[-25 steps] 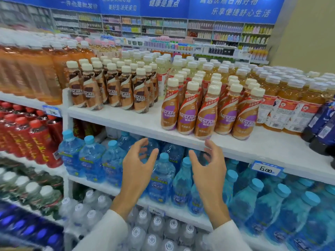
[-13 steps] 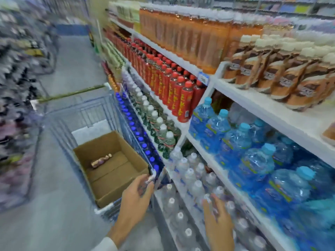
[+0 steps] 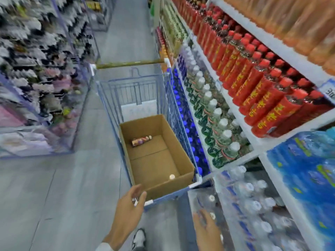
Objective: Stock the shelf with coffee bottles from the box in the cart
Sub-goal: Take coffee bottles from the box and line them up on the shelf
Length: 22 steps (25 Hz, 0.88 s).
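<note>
Left hand (image 3: 129, 209) and right hand (image 3: 206, 228) are held slack, empty, by the blue wire cart (image 3: 110, 104)'s near rim, grey floor (image 3: 54, 196) leftward.

A supermarket aisle with a pale grey tiled floor (image 3: 45, 196) runs straight ahead, evenly lit, between display racks (image 3: 36, 69) on the left, whose goods are blurred, and white shelving (image 3: 257, 143) on the right. That shelving carries orange drinks (image 3: 299, 20) at the top, red-labelled bottles (image 3: 253, 84) under them, then white-capped bottles (image 3: 213, 113), with blue-capped bottles (image 3: 183, 113) on the lowest row. Blue water bottles (image 3: 308, 169) fill the nearest bay.
</note>
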Tool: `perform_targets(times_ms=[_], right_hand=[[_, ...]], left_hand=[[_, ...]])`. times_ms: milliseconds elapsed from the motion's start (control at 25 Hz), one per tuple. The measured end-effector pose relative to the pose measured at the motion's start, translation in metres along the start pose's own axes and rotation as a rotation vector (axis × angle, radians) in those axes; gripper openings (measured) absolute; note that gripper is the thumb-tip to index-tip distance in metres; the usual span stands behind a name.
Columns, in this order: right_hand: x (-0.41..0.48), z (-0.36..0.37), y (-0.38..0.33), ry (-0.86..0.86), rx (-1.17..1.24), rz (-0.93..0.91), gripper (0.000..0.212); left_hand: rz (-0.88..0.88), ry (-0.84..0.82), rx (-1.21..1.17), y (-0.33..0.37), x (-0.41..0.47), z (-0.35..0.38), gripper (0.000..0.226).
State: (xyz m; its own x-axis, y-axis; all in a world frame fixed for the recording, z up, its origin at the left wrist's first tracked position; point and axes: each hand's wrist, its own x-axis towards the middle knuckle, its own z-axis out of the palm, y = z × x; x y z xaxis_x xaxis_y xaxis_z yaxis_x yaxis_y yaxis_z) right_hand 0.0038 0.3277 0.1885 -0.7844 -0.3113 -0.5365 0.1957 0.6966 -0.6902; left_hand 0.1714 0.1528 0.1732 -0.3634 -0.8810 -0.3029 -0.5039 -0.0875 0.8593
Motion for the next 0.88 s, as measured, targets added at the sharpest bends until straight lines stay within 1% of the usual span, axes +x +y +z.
perform_targets(times_ms=[40, 120, 160, 240, 320, 440, 520, 640, 760, 880], right_hand=[[0.008, 0.009, 0.000, -0.008, 0.006, 0.007, 0.023], [0.014, 0.020, -0.017, -0.044, -0.026, 0.022, 0.043], [0.019, 0.024, -0.025, -0.058, -0.044, 0.035, 0.050], [0.032, 0.029, -0.041, -0.087, -0.090, 0.064, 0.054], [0.048, 0.032, -0.055, -0.114, -0.130, 0.031, 0.051], [0.085, 0.040, -0.066, -0.165, -0.126, 0.017, 0.049], [0.111, 0.040, -0.070, -0.214, -0.145, 0.036, 0.050], [0.144, 0.039, -0.066, -0.281, -0.172, 0.075, 0.044], [0.159, 0.036, -0.064, -0.294, -0.159, 0.155, 0.042], [0.172, 0.037, -0.067, -0.261, -0.138, 0.235, 0.037]], left_hand=[[-0.005, -0.018, 0.022, -0.003, 0.011, -0.001, 0.032], [-0.023, -0.072, 0.079, -0.006, 0.030, 0.000, 0.035], [-0.029, -0.093, 0.099, -0.003, 0.040, 0.002, 0.036], [-0.060, -0.146, 0.125, 0.000, 0.064, 0.009, 0.039], [-0.112, -0.209, 0.164, 0.000, 0.089, 0.019, 0.044], [-0.163, -0.252, 0.248, -0.003, 0.133, 0.045, 0.048], [-0.199, -0.284, 0.301, -0.002, 0.162, 0.067, 0.046], [-0.287, -0.379, 0.366, -0.013, 0.216, 0.106, 0.040], [-0.357, -0.573, 0.412, -0.039, 0.254, 0.143, 0.046], [-0.341, -0.828, 0.447, -0.075, 0.274, 0.180, 0.051]])
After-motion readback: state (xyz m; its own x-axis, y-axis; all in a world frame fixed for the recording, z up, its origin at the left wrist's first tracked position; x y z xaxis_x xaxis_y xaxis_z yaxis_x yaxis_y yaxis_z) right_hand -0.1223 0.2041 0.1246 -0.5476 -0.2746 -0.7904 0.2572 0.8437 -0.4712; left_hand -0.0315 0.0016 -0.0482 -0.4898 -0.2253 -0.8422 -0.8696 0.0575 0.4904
